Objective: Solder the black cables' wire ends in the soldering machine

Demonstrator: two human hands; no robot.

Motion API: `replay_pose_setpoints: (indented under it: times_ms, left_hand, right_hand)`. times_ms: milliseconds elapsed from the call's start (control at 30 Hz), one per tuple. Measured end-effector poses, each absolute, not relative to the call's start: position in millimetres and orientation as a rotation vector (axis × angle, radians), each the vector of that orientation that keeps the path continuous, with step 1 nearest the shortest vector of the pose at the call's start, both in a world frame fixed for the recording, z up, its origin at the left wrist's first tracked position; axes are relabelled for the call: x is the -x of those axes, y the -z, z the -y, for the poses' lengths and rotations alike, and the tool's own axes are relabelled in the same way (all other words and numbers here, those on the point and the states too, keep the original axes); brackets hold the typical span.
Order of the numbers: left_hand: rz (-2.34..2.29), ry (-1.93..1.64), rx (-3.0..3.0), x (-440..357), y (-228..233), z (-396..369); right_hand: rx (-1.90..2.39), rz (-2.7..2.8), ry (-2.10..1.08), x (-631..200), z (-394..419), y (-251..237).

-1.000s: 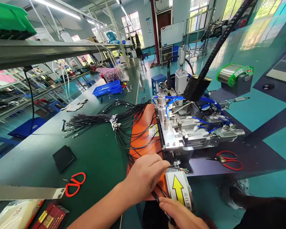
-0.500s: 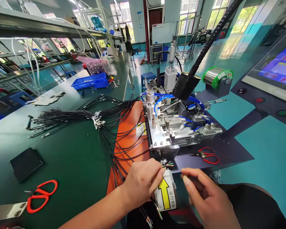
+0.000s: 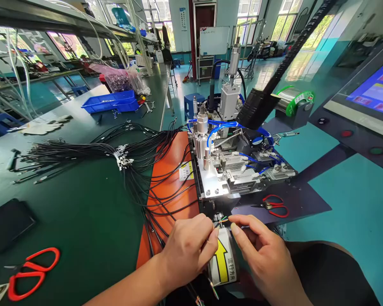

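Observation:
My left hand (image 3: 191,244) is closed in a pinch on a black cable's end, largely hidden by the fingers. Thin coloured wires (image 3: 222,219) fan out of that end, beyond the fingertips. My right hand (image 3: 263,250) is beside them, index finger and thumb stretched toward the wire tips with a small gap between. Just below is a white-labelled roller (image 3: 222,259) with a yellow arrow. More stripped cable ends (image 3: 214,291) with coloured wires hang below my left hand. Several black cables (image 3: 159,204) run across the orange panel (image 3: 175,157) toward it.
A metal fixture with blue air tubes (image 3: 230,165) stands ahead. Red-handled snips (image 3: 276,207) lie right of it, under a solder spool (image 3: 295,101) and control panel (image 3: 354,123). On the green table are a cable bundle (image 3: 70,151), red scissors (image 3: 35,272) and a blue tray (image 3: 111,103).
My right hand has moved left and slightly up, bringing its fingertips close to the coloured wires. My left hand keeps its pinch on the cable. The view has shifted slightly.

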State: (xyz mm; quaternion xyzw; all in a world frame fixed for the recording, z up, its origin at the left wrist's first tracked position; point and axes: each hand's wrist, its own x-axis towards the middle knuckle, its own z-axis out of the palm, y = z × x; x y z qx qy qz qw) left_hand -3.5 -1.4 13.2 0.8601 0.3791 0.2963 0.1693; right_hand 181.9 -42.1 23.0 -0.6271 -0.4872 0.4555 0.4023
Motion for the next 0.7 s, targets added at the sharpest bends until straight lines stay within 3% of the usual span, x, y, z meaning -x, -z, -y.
replay_pose_setpoints:
  times_ms: [700]
  left_hand:
    - [-1.116, -0.835, -2.418, 3, -9, -1]
  right_hand:
    - [1.445, 0.904, -1.361, -169, 45, -21]
